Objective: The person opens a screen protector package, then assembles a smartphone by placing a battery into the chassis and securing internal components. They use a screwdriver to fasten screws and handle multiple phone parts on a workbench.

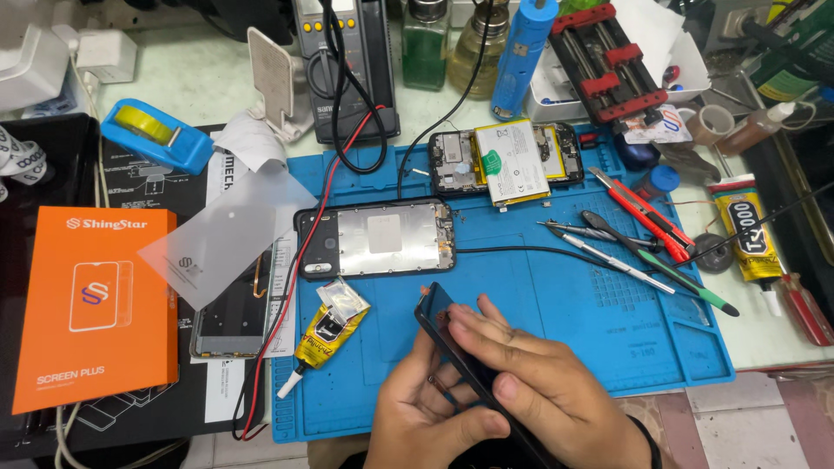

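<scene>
We had the dark phone screen panel (452, 339) at lower centre of the frame, tilted over the blue work mat (556, 321). Left hand (426, 408) gripped its lower edge from beneath, grip clamped on the panel. Right hand (539, 382) lay flat across its face, fingers together, pressing it. Just above, a phone frame with metal plate (378, 239) lay on the mat; a yellow glue tube (326, 334) sat left of the hands; an orange box (91, 304) at far left on the desk
</scene>
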`<action>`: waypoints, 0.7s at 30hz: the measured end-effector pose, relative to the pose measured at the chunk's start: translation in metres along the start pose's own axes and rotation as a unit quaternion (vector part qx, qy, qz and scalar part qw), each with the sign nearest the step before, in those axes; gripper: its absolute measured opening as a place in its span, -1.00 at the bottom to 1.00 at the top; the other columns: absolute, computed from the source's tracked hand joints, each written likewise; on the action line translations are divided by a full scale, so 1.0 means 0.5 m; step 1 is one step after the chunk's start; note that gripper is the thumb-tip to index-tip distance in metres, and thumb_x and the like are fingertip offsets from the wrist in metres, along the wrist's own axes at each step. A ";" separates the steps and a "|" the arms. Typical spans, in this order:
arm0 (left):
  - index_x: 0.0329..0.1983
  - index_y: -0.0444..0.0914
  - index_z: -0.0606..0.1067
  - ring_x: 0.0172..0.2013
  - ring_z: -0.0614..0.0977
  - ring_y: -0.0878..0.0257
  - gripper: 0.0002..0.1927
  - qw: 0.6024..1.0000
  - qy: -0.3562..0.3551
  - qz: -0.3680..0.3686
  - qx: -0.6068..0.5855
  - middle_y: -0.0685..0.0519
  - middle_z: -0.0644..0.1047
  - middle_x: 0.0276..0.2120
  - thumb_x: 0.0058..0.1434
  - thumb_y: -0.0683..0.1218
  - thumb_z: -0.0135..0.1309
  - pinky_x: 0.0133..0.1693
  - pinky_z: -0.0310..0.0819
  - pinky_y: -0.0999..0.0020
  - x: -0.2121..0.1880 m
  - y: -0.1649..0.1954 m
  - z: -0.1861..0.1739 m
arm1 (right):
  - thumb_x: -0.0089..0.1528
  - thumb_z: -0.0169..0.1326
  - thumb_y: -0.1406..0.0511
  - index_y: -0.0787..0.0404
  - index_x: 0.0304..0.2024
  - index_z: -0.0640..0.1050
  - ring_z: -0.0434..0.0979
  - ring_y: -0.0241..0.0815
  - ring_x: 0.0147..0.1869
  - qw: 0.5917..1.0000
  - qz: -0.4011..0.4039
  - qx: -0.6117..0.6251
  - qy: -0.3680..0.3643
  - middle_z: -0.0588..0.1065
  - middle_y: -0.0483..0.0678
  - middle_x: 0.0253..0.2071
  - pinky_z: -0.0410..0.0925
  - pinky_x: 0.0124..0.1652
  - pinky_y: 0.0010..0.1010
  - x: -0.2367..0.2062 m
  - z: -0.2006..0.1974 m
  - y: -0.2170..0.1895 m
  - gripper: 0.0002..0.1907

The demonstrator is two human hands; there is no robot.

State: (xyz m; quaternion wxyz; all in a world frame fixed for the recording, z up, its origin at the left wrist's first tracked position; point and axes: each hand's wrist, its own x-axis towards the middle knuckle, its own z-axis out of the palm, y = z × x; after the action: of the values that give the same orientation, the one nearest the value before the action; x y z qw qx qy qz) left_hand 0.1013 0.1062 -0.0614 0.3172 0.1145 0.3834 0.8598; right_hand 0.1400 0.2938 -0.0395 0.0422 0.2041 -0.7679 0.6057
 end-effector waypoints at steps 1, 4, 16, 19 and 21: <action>0.58 -0.31 -0.12 0.38 0.40 -0.02 0.17 1.000 -0.013 0.002 -0.009 -0.23 0.25 0.43 0.04 -0.35 0.37 0.29 0.45 0.06 -0.001 0.000 0.002 | 0.45 -0.17 0.28 0.42 0.42 0.34 0.23 0.16 0.67 1.000 0.001 0.007 0.003 0.32 0.24 0.52 -0.24 0.63 0.13 -0.003 0.002 0.000 -0.47; 0.59 -0.31 -0.13 0.39 0.40 -0.01 0.18 1.000 -0.025 -0.002 0.007 -0.22 0.25 0.44 0.04 -0.34 0.38 0.30 0.46 0.08 -0.002 0.002 0.005 | 0.45 -0.18 0.28 0.43 0.42 0.33 0.20 0.16 0.68 1.000 0.004 0.005 0.011 0.31 0.25 0.52 -0.26 0.62 0.12 -0.010 0.005 0.005 -0.47; 0.62 -0.25 -0.20 0.34 0.46 -0.01 0.25 0.999 -0.026 -0.028 -0.022 -0.26 0.31 0.41 0.05 -0.31 0.39 0.28 0.47 0.10 -0.001 0.008 0.014 | 0.47 -0.18 0.26 0.43 0.44 0.31 0.18 0.19 0.68 1.000 0.020 0.010 0.017 0.29 0.27 0.53 -0.26 0.62 0.13 -0.019 0.008 -0.007 -0.46; 0.62 -0.24 -0.21 0.35 0.46 0.02 0.26 0.998 -0.035 -0.039 -0.025 -0.26 0.32 0.40 0.04 -0.31 0.40 0.29 0.45 0.11 -0.004 0.003 0.012 | 0.47 -0.18 0.25 0.43 0.44 0.29 0.16 0.20 0.69 1.000 0.015 0.000 0.009 0.27 0.27 0.54 -0.27 0.61 0.15 -0.026 0.005 -0.001 -0.45; 0.61 -0.27 -0.15 0.36 0.45 0.02 0.23 0.998 -0.044 -0.040 -0.016 -0.25 0.32 0.41 0.04 -0.31 0.41 0.31 0.43 0.10 -0.008 0.000 0.002 | 0.47 -0.17 0.23 0.42 0.44 0.30 0.16 0.19 0.69 1.000 0.004 -0.013 0.012 0.27 0.27 0.54 -0.28 0.60 0.17 -0.035 0.006 0.006 -0.45</action>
State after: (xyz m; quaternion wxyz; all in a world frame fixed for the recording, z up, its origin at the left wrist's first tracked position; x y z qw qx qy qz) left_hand 0.1048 0.1045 -0.0604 0.3697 0.1320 0.3598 0.8464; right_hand 0.1554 0.2962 -0.0483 0.0516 0.1931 -0.7761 0.5981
